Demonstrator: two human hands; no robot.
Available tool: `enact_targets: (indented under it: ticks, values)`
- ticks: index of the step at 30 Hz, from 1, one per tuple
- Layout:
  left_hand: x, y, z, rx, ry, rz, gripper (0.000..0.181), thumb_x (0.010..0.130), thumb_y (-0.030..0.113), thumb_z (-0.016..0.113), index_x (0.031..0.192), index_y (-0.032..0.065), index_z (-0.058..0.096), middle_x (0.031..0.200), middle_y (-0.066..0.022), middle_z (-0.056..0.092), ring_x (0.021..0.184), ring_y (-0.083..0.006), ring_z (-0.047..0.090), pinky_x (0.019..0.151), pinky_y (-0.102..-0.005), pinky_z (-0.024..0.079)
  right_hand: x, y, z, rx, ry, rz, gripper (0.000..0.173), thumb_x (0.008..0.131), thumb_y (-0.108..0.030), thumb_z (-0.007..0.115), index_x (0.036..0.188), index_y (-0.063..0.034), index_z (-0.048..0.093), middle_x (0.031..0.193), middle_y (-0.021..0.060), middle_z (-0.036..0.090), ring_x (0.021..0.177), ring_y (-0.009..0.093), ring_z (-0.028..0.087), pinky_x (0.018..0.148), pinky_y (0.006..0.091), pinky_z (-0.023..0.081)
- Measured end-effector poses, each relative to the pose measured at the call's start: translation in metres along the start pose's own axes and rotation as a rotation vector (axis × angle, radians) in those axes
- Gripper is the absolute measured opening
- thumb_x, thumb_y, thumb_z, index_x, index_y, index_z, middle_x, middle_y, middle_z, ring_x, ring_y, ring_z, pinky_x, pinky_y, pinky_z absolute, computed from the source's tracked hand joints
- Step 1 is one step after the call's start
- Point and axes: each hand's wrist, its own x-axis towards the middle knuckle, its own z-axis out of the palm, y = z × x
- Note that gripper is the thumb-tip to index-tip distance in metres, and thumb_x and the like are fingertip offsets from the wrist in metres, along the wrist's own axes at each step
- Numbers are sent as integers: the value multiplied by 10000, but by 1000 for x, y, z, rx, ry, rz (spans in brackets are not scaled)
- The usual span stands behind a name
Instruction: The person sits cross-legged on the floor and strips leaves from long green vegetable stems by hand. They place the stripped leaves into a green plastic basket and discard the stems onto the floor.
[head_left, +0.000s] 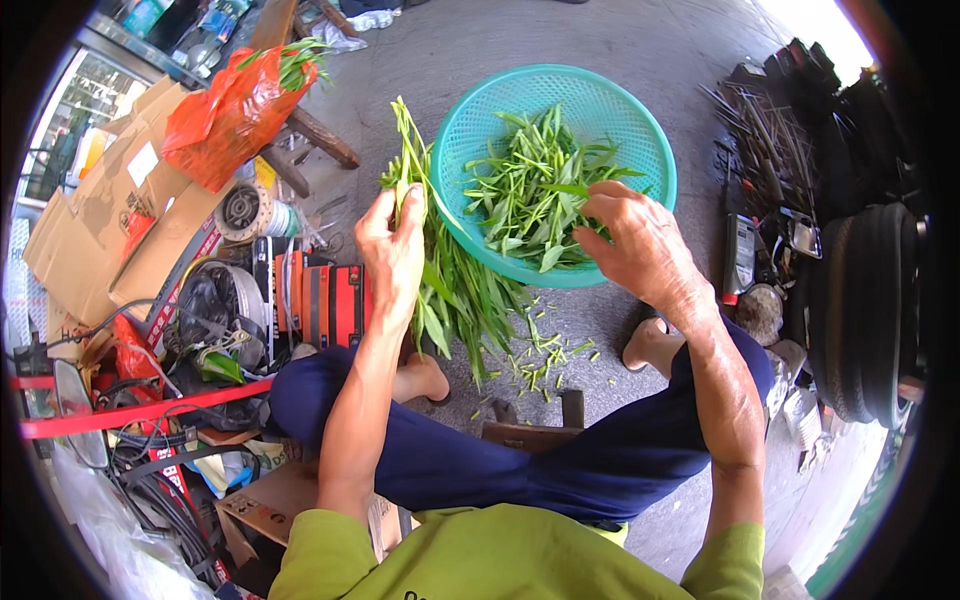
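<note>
My left hand (394, 244) is closed around a few long green vegetable stems (409, 150), which stick up past the thumb. Over the right part of a teal plastic colander (555, 281) is my right hand (634, 240), its fingers bent above the leaves; a green leaf lies at the fingertips, but whether they grip it cannot be told. Inside the colander rests a heap of cut leafy greens (540, 195). A large bunch of long-leaved greens (472, 300) lies on the ground beside and partly under the colander. Short stem pieces (547, 356) are scattered on the floor near it.
At left, a red plastic bag (225, 112) with more greens stands by cardboard (105, 217), a wire spool (244, 210) and a red-and-black battery-like box (334, 304). Tyres (862, 315), a grey bottle (739, 255) and metal rods (769, 142) line the right side. A small wooden stool (529, 435) is between the legs.
</note>
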Motion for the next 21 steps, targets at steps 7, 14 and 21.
enact_targets:
  ticks: [7,14,21]
  values:
    - [-45,45,16,262,-204,253,144,878,83,601,956,-33,636,716,-31,568,611,-66,474,535,-226,382,12,-21,-7,581,262,111,292,806,-154,683,1034,19,628,807,117,656,582,142,616,520,279,481]
    - [-67,57,29,213,-320,327,112,837,45,639,926,-25,635,653,-59,540,526,-115,500,469,-273,376,13,-15,-1,659,356,119,174,805,-130,703,879,20,657,681,46,637,521,56,543,466,232,433]
    - [-52,60,17,-462,-372,-578,200,892,194,587,973,17,635,673,11,529,527,-68,479,466,-190,356,14,-20,-18,1120,202,381,146,827,-127,655,866,14,653,728,40,648,530,59,549,479,198,450]
